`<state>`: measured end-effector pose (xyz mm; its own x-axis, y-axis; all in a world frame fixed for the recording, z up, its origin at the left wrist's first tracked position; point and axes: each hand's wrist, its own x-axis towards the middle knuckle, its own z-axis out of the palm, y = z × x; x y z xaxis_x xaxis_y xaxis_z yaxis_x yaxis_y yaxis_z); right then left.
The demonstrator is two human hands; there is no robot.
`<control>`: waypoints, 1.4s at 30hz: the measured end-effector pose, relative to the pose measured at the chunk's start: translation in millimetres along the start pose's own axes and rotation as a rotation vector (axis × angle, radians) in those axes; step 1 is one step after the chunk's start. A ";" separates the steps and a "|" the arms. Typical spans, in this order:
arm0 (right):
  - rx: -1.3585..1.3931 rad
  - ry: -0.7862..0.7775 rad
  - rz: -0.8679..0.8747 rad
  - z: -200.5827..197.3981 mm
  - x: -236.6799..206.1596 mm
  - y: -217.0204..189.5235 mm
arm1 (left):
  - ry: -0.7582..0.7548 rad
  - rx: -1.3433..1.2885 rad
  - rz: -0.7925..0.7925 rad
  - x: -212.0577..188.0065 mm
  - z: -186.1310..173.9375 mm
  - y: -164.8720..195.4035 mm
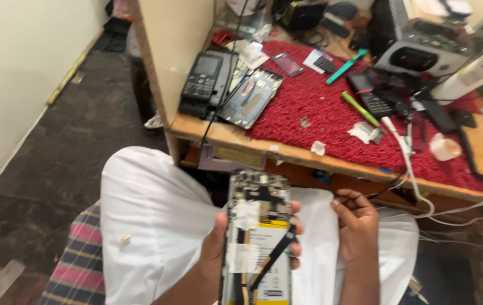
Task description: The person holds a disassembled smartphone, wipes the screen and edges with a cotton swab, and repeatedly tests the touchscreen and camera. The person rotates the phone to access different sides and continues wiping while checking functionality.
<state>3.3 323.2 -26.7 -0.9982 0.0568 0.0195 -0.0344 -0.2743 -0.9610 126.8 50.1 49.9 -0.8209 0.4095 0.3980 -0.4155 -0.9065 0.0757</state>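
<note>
the opened phone [257, 237], its back cover off so the board, battery and a black ribbon cable show, sits upright in the left hand [219, 248] above the person's lap, which is draped in white cloth [151, 220]. the left hand wraps the phone's edges, thumb on one side and fingertips [297, 226] curling round the other. the right hand [357, 223] hangs just beside it, not touching, fingers curled loosely inward; whether it pinches anything i cannot tell. ahead, the wooden bench [224, 135] carries a red mat [320, 113], a black keypad phone [200, 79], a phone frame [252, 97] and a green pen [359, 108].
</note>
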 end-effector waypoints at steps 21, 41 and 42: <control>-1.038 -0.081 0.380 16.4 -29.5 -66.6 | 0.282 0.797 -0.153 11.5 -28.3 21.0; -0.907 -0.125 0.072 2.2 -44.9 -50.3 | 0.180 0.651 -0.136 6.7 -19.0 18.4; -0.774 -0.112 0.245 -1.4 -47.4 -52.6 | 0.184 0.653 -0.136 6.3 -19.7 18.0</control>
<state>52.5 336.3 22.5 -0.9733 -0.0261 -0.2280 0.1884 0.4759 -0.8591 106.4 38.3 35.8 -0.8553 0.4826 0.1883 -0.2463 -0.6985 0.6719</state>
